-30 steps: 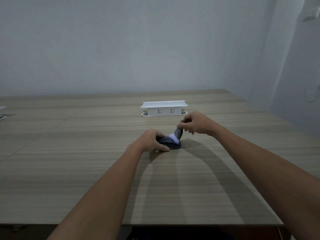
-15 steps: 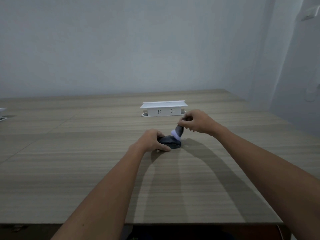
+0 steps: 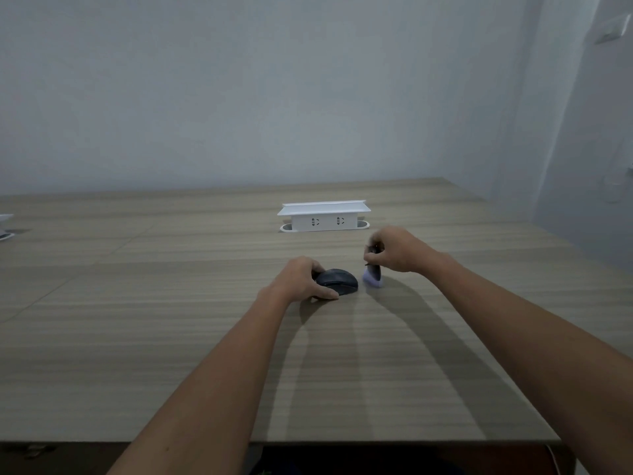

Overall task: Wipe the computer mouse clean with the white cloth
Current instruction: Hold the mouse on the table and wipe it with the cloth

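A dark computer mouse [image 3: 339, 281] lies on the wooden table [image 3: 171, 337], a little beyond its middle. My left hand [image 3: 303, 277] grips the mouse from its left side, thumb along the near edge. My right hand [image 3: 394, 250] pinches a small dark-handled wiper with a white cloth tip [image 3: 372, 280]. The white tip hangs just right of the mouse, close above the tabletop and apart from the mouse.
A white pop-up power socket box [image 3: 323, 217] stands on the table behind the hands. Another white object [image 3: 5, 228] sits at the far left edge. The table's near edge [image 3: 342, 442] runs along the bottom, and walls close in behind and at the right.
My right hand has lifted the white tip off the mouse and carried it to the right, down beside the mouse. The left hand has kept its hold on the mouse.
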Available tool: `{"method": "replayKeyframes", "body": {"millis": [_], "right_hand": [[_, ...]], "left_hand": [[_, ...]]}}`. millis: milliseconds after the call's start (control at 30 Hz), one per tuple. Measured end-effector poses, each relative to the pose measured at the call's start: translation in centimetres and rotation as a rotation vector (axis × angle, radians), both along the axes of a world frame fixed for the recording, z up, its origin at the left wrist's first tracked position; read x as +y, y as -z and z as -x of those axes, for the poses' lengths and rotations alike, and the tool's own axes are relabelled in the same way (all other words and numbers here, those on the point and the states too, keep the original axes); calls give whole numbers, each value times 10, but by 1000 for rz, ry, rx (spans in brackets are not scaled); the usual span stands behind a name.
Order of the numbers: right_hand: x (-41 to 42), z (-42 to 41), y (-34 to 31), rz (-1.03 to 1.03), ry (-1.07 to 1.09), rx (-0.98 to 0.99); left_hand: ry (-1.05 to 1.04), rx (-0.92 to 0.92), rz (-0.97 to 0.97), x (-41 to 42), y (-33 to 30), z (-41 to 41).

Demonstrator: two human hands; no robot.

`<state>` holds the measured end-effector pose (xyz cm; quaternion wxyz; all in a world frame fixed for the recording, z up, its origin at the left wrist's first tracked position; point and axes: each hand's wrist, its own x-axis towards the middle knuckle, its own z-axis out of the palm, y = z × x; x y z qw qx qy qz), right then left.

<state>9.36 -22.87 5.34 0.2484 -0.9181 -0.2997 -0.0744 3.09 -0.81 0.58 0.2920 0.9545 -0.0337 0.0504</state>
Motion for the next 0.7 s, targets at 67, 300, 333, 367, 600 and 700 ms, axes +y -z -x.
{"method": "replayKeyframes", "body": {"millis": [67, 300, 333, 367, 600, 700], "right_hand": [[0, 2, -3, -71, -12, 39], [6, 7, -6, 69, -23, -38], [7, 6, -6, 36, -14, -29], [8, 7, -5, -25, -28, 6], [8, 8, -5, 42, -16, -59], [9, 10, -5, -86, -44, 16]], "left_hand": [[-7, 5, 4, 0, 0, 0], [-27, -11, 15, -2, 1, -2], [-30, -11, 18, -3, 1, -2], [-32, -9, 22, -3, 2, -2], [-31, -6, 60, -7, -1, 2], [-45, -17, 40, -6, 1, 1]]}}
